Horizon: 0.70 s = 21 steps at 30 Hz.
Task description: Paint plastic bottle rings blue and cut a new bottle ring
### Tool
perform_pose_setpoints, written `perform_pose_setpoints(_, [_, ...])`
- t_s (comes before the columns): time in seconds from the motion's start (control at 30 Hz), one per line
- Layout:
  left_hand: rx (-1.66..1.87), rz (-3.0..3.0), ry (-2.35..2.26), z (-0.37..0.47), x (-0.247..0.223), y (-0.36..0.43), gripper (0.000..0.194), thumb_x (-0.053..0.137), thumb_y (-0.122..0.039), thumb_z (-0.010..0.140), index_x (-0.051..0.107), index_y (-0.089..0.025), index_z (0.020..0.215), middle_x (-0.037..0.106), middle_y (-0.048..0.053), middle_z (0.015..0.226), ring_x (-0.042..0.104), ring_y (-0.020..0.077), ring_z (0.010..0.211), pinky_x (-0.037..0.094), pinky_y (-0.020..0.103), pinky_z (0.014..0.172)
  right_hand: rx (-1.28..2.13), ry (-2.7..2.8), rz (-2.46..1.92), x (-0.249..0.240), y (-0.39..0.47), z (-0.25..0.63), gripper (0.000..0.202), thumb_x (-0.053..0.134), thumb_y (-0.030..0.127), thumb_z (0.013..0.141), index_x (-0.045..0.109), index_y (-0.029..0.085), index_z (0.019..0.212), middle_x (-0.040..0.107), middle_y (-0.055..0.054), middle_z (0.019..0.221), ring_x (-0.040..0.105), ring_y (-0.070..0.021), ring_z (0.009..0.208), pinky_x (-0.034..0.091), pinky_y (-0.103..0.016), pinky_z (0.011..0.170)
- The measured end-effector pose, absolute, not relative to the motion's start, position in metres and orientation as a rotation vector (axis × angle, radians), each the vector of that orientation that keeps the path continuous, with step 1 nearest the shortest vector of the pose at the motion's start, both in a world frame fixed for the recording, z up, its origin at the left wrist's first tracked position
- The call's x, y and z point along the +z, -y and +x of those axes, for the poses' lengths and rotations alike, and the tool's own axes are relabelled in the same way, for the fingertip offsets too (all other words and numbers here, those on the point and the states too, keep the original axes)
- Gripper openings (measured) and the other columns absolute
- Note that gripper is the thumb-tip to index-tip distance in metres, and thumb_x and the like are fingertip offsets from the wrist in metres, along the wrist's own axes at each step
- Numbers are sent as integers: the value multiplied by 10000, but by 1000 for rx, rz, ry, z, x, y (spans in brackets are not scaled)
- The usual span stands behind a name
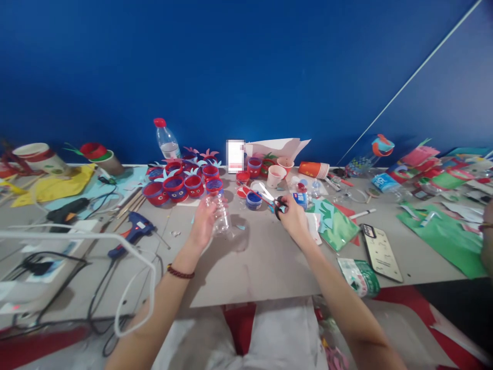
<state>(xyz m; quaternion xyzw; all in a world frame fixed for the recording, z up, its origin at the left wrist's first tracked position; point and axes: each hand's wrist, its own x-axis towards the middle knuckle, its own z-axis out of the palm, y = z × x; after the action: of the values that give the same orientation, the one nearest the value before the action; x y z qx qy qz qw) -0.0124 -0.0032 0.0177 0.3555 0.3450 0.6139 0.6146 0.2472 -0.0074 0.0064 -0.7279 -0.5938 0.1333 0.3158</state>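
Note:
My left hand (203, 224) is closed around a clear plastic bottle (221, 218), held above the near middle of the table. My right hand (293, 215) grips a pair of scissors (280, 207) by the dark handles, their blades pointing left and away from me. Close to the blades sits a small blue-rimmed cup (253, 200), with a red one (242, 178) behind it. Beyond my left hand stand several red and blue cups (176, 190), some with eyes and leaf-like paper tops. A blue-labelled plastic piece (300, 199) lies just behind my right hand.
To the left are a blue glue gun (137, 228), a black glue gun (69, 210), wooden sticks (129, 206), a power strip (50, 272) and loose cables. A red-capped bottle (166, 139) stands by the blue wall. A phone (381, 252) and green sheets (341, 234) lie right. Another person's arm (487, 241) shows.

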Motion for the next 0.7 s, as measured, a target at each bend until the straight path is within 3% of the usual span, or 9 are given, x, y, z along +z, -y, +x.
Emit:
perform_pose_setpoints(0.27, [1288, 1059, -876, 3, 11, 11, 505, 748, -356, 648, 548, -219, 1090, 649, 37, 965, 639, 179, 851, 530, 313, 722, 280, 1715, -2027, 8, -12, 231, 296, 608, 257, 800, 585, 238, 1095, 720, -66, 970, 656, -248, 842, 379, -279, 617])
perform_pose_setpoints(0.57, [1219, 1257, -834, 9, 5, 20, 530, 733, -363, 708, 506, -226, 1166, 638, 68, 1050, 611, 199, 965, 505, 369, 866, 229, 1757, -1978, 9, -22, 227, 293, 613, 227, 795, 586, 210, 1087, 720, -88, 1013, 661, -271, 912, 414, -307, 693])
perform_pose_setpoints(0.7, [1224, 1281, -830, 9, 6, 23, 542, 727, -351, 722, 490, -230, 1194, 627, 68, 1077, 613, 193, 958, 506, 358, 859, 206, 1781, -1918, 5, -27, 227, 297, 616, 202, 793, 586, 198, 1088, 721, -90, 1013, 659, -260, 912, 430, -311, 728])
